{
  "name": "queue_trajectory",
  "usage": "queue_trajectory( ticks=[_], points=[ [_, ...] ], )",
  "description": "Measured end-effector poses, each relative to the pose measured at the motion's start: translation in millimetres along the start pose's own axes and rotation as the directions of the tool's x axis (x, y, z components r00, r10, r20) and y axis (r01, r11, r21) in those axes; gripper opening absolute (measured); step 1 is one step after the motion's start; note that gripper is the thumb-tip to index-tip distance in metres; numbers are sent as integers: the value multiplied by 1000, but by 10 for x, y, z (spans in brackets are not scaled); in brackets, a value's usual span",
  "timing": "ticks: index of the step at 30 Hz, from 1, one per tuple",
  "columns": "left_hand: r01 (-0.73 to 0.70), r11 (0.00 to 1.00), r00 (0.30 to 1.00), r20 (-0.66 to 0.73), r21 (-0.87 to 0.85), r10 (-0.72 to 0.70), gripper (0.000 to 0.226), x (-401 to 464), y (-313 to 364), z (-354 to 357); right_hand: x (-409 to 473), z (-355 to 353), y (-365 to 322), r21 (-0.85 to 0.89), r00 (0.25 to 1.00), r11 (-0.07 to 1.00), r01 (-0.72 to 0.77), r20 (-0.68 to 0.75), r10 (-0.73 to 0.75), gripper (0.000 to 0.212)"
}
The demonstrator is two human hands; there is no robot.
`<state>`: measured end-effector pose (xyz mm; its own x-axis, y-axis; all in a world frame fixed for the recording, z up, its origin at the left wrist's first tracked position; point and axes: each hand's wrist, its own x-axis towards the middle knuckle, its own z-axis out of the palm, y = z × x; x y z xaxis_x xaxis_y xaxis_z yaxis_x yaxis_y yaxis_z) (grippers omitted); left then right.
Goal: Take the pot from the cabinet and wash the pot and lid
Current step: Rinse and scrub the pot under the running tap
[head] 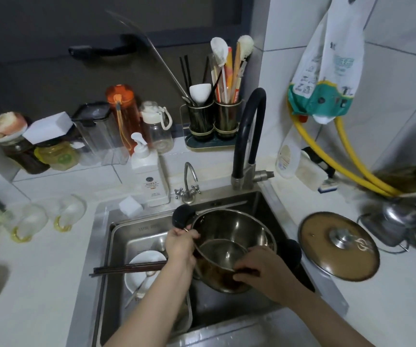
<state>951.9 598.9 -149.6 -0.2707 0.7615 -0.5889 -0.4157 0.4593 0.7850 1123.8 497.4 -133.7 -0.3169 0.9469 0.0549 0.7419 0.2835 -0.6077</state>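
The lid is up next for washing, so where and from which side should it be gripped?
Grip the metal knob at the centre of the lid, coming straight down from above. The lid lies flat, knob up, on the counter right of the sink, so its rim offers little purchase. The right hand is nearest.

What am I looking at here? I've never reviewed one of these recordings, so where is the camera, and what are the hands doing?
There is one picture, from a wide-angle camera worn on a person's head, looking down at a kitchen sink. No robot: just two bare hands. The left hand grips the steel pot at its rim near a black handle; the right hand grips its near edge. The pot is tilted over the sink. Its lid lies on the counter to the right. In the sink's left part sit a white bowl and chopsticks. A soap bottle stands behind.
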Motion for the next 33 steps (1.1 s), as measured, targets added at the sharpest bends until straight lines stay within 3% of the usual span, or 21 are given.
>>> queue_trajectory(
  ticks=[7, 11, 15, 18, 23, 26, 27, 30, 33],
  points=[
    [-92, 992, 995, -47, -92, 88, 42, 37, -252, 119, -105, -4, 229, 7, 993, 994, -112, 42, 112, 30],
    [-230, 970, 973, -30, -82, 229, 43, 9, -242, 216, -113, -44, 215, -96, 999, 995, 4, 52, 1, 26],
    [-312, 950, 950, -6, -30, 312, 45, -8, -204, 252, -142, 83, 278, -289, 988, 954, 80, 153, -36, 16],
    [-323, 942, 946, 40, 90, 320, 41, 3, -170, 222, -161, 149, 325, -420, 966, 901, 111, 259, 2, 29],
    [-203, 971, 967, 179, 125, 179, 33, 9, -57, 143, -126, 31, 428, -428, 979, 893, 137, 198, -55, 41],
    [-50, 991, 973, 229, 121, 22, 10, -6, 49, 98, -185, -19, 507, -423, 970, 887, 186, 223, -97, 39],
    [-15, 990, 974, 226, 138, -17, 17, 6, 56, 98, -228, -15, 589, -437, 977, 882, 174, 185, -101, 44],
    [49, 988, 964, 250, 148, -86, 15, -15, 43, 111, -345, -48, 693, -471, 988, 878, 87, 157, -13, 55],
    [128, 968, 902, 380, 216, -204, 8, -33, -1, 58, -511, -137, 728, -302, 984, 941, -151, 41, 171, 39]
  ],
)
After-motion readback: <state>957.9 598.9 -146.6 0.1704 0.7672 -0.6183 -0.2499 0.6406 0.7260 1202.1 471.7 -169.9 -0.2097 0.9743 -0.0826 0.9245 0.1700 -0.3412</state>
